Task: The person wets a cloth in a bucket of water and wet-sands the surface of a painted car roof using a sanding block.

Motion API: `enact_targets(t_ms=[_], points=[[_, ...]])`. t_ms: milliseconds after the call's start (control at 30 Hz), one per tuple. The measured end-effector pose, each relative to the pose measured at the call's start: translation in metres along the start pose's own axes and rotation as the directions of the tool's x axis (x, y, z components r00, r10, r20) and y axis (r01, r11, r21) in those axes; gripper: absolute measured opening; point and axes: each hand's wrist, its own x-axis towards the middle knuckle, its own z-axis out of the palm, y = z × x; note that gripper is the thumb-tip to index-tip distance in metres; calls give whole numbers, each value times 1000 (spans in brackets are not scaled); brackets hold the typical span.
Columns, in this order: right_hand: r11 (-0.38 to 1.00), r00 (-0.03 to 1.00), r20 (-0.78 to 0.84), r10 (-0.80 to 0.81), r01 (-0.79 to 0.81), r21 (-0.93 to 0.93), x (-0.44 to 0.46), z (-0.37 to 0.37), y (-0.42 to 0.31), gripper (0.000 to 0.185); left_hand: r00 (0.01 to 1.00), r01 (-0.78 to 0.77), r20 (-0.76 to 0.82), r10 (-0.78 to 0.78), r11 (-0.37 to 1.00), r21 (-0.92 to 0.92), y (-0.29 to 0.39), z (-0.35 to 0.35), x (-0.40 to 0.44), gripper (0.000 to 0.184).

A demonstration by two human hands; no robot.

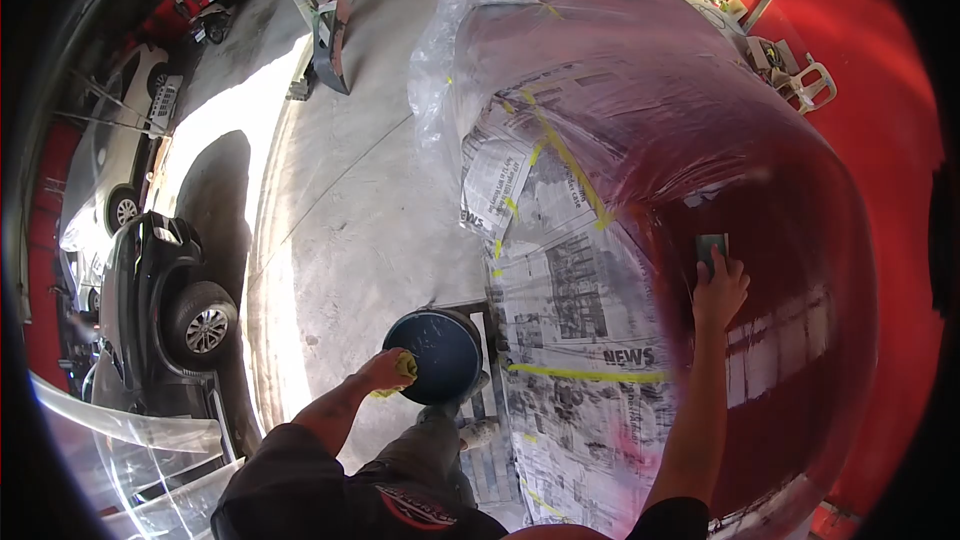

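Where my right arm reaches forward in the head view, one dark block lies against the glossy dark red panel, under my right hand. Right fingers: closed on the block's near end, fingertips over its upper face; the underside of the grip is hidden. Block, position: straight ahead of the knuckles, its far end projecting past the fingertips. Block, long axis: pointing away from me, roughly in line with my forearm; one pale strip along its right edge. Nearer hand: the right, in contact; my left is well apart from it, on the other side of the papered section.

Left hand: fingers bunched around one yellow wad, cloth or sponge, I cannot tell which. Location: at the left side of one dark blue bucket; whether my knuckles touch the rim, I cannot tell.

Between the two hands: newspaper sheets, with strips of yellow tape, bordering the panel on its left. Farther off: clear plastic film, draped over the far end. To the left: grey floor, partly sunlit.
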Motion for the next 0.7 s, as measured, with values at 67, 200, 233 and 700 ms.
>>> enact_targets(t_ms=[67, 200, 233, 700], points=[[997, 998, 6, -65, 65, -51, -10, -5, 0, 43, 996, -66, -50, 67, 998, 21, 6, -1, 7, 81], [990, 991, -126, -54, 36, -136, -139, -21, 107, 44, 999, -30, -40, 27, 997, -77, 8, -9, 8, 81], [996, 997, -37, 64, -67, -60, -174, -42, 132, 45, 1000, 7, -20, -9, 995, -103, 12, -15, 2, 80], [986, 988, -78, 136, -143, -91, -33, -11, 11, 43, 994, -107, -31, 108, 994, 30, 15, 15, 18, 83]])
